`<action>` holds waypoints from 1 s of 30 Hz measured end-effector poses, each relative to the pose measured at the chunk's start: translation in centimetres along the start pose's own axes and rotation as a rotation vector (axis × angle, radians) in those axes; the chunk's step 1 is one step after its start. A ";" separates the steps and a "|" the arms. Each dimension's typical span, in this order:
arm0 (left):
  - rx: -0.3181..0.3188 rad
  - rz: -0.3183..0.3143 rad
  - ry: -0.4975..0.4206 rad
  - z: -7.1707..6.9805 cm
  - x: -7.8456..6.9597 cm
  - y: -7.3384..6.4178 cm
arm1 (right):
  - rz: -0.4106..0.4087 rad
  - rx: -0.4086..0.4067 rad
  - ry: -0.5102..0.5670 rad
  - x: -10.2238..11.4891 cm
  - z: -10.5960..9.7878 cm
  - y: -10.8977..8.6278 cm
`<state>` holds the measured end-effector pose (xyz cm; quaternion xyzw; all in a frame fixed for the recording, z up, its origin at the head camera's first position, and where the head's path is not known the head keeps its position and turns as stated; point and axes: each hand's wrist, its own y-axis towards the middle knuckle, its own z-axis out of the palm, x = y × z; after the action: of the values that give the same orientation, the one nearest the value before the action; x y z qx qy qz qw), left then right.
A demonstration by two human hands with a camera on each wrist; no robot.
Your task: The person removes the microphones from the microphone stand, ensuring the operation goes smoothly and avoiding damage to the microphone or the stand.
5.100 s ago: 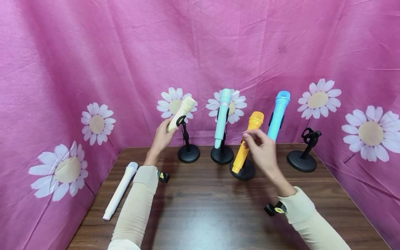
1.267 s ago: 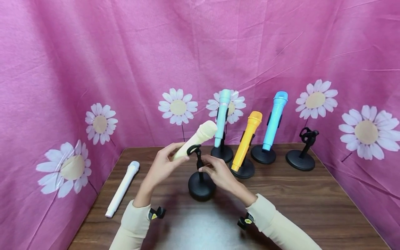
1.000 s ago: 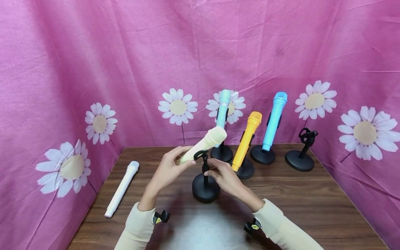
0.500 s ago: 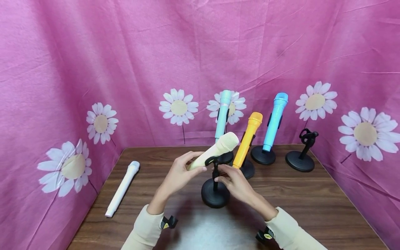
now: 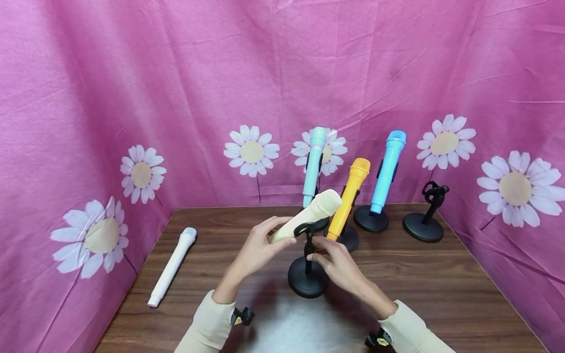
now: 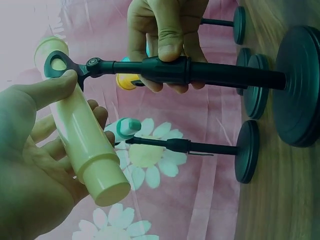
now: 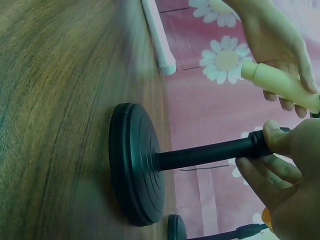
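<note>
My left hand (image 5: 255,252) grips a cream microphone (image 5: 302,219), which slants with its mesh head up and to the right. A black ring clip on a desk microphone stand (image 5: 308,279) goes round the microphone's body, and my left thumb presses beside that clip. With thumb and fingers, my right hand (image 5: 341,264) pinches the stand's post just under the clip joint. The round base (image 7: 137,165) is upright on its post, right at the tabletop. In the left wrist view the microphone's plain tail end (image 6: 107,187) sticks out below the left hand's fingers.
Mint (image 5: 313,166), yellow (image 5: 348,198) and blue (image 5: 388,171) microphones stand in black holders behind my hands. An unoccupied black stand (image 5: 425,223) is at the right, and a white microphone (image 5: 172,267) lies at the left on the wooden table (image 5: 441,294). A pink flowered cloth hangs behind.
The cream microphone and its stand have come from the back left toward me and rightward. My right hand has left the yellow microphone's side and now pinches the stand's post.
</note>
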<state>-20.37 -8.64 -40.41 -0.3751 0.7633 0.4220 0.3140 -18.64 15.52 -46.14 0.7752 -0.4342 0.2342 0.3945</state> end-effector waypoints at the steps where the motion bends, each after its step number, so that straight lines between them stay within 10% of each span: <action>1: -0.002 -0.001 0.000 0.0 0.1 0.0 | 0.005 -0.001 0.004 0.0 0.0 0.0; 30: 0.031 0.018 0.086 1.2 -2.2 2.4 | -0.020 0.034 -0.006 -0.1 -0.3 0.4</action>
<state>-21.05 -5.97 -38.19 -0.3811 0.7858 0.3964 0.2832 -19.02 15.73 -45.86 0.7870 -0.4235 0.2350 0.3823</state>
